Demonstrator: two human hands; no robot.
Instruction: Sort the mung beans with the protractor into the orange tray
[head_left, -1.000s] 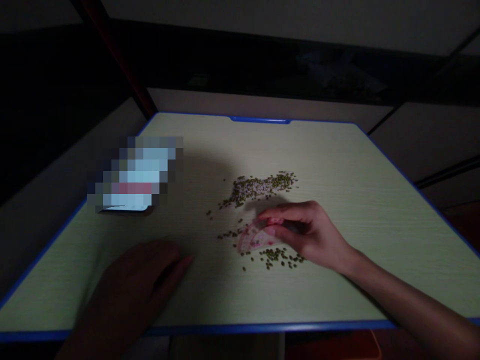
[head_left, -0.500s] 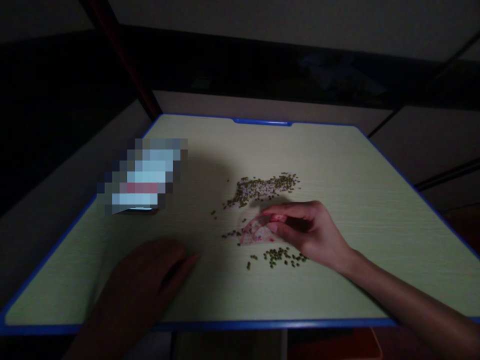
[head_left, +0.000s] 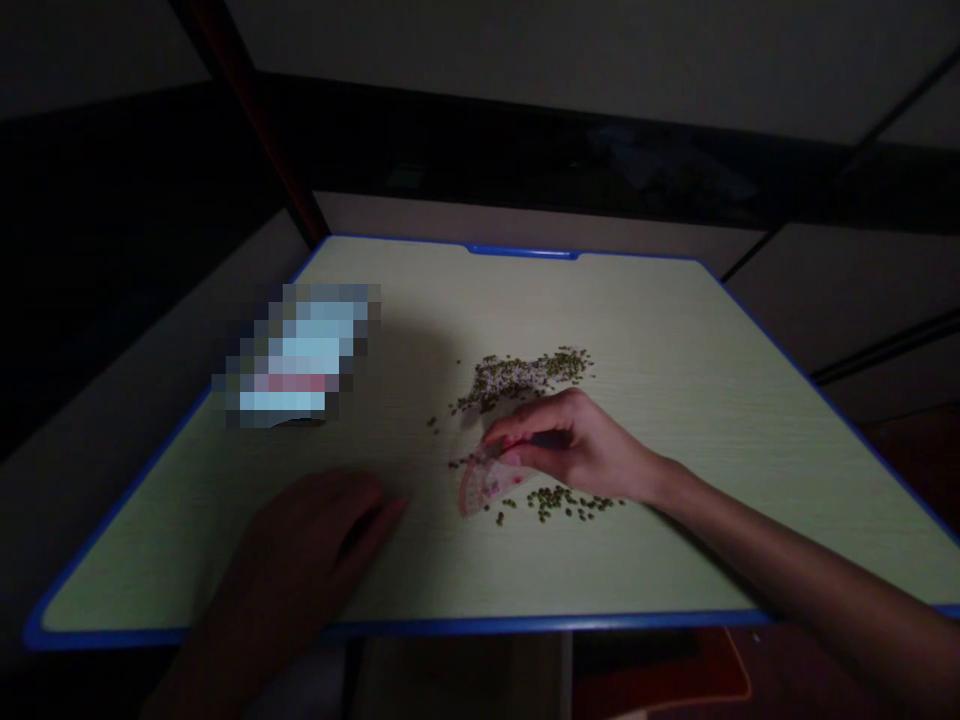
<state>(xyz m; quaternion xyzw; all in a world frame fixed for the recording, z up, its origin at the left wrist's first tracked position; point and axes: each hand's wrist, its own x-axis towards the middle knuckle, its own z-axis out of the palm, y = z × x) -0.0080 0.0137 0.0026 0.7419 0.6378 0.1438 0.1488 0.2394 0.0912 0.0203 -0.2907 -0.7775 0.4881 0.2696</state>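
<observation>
Pale, wood-grained tabletop [head_left: 675, 350] edged by a blue rim [head_left: 645, 622], with a raised blue lip [head_left: 523, 252] at twelve o'clock. Beyond that, a dim room: grey panels [head_left: 525, 45] and a black band [head_left: 480, 150] at twelve, a dark red post [head_left: 259, 125] at eleven, something red [head_left: 667, 670] below the near edge at five. On the surface, a lit phone [head_left: 304, 365] at ten, blurred into blocks. At centre, a clear pink protractor [head_left: 478, 487], pinched between thumb and fingertips of the right hand [head_left: 581, 447], reaching in from four. Just past it towards twelve, a larger bean heap [head_left: 517, 375] mixed with whitish bits; towards five, a smaller green bean cluster [head_left: 559, 502]. At eight, in deep shadow, a left hand [head_left: 326, 535], fingers curled, thumb slightly apart; cannot tell whether gripping anything.
</observation>
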